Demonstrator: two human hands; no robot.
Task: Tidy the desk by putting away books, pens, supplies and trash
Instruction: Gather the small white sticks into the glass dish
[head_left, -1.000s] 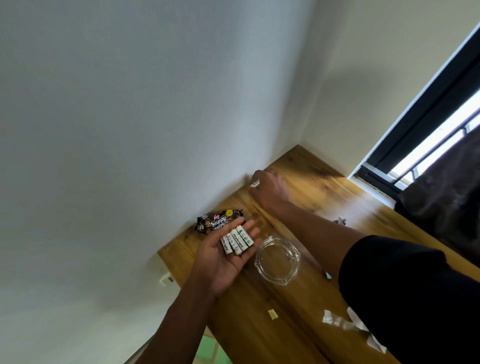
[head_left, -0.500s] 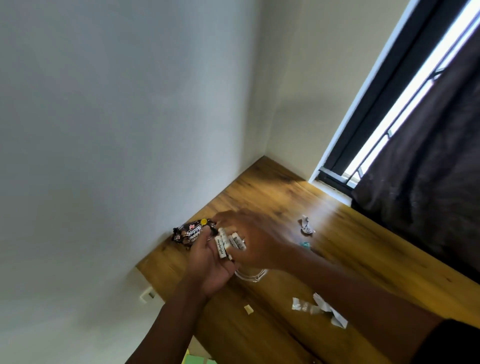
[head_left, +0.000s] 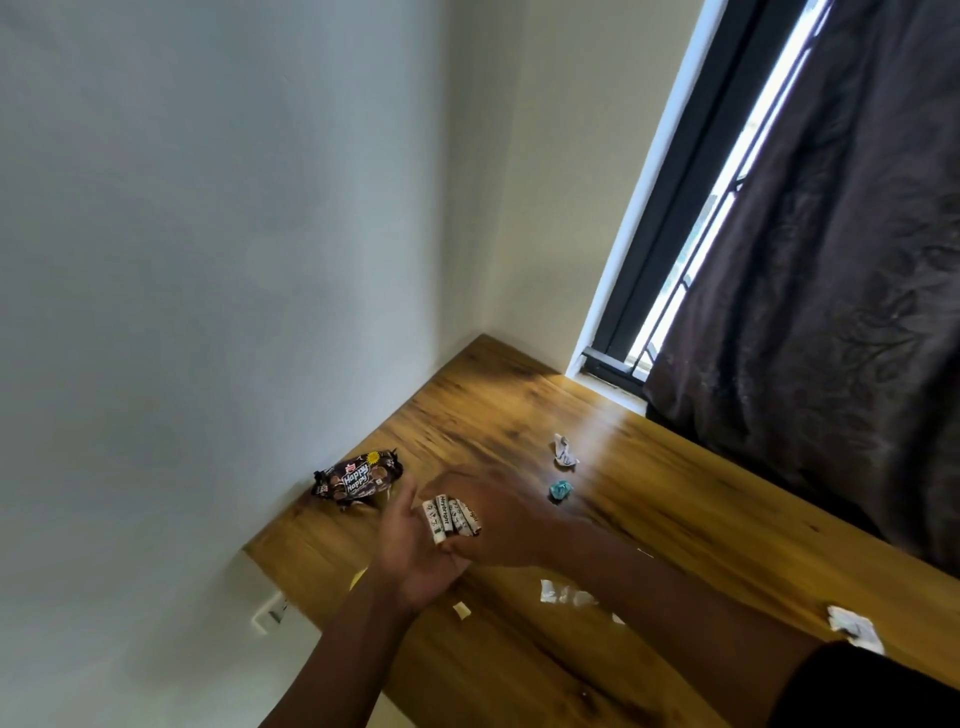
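Head view: right hand (head_left: 498, 519) now over left hand (head_left: 415, 551), grip pinching white batteries (head_left: 449, 517) lying on left palm, just right of snack packet (head_left: 358, 478) on desk (head_left: 675, 519). Earlier right reached away; batteries gathered, paper scraps (head_left: 563, 451) remain.

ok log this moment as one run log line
stage: gathering supplies | left hand: palm up, carrying batteries | right hand: over them | snack packet: on desk

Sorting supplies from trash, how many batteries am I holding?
4 batteries show, side by side on the left hand's palm, the right hand's fingers curled over them; more may be hidden beneath.
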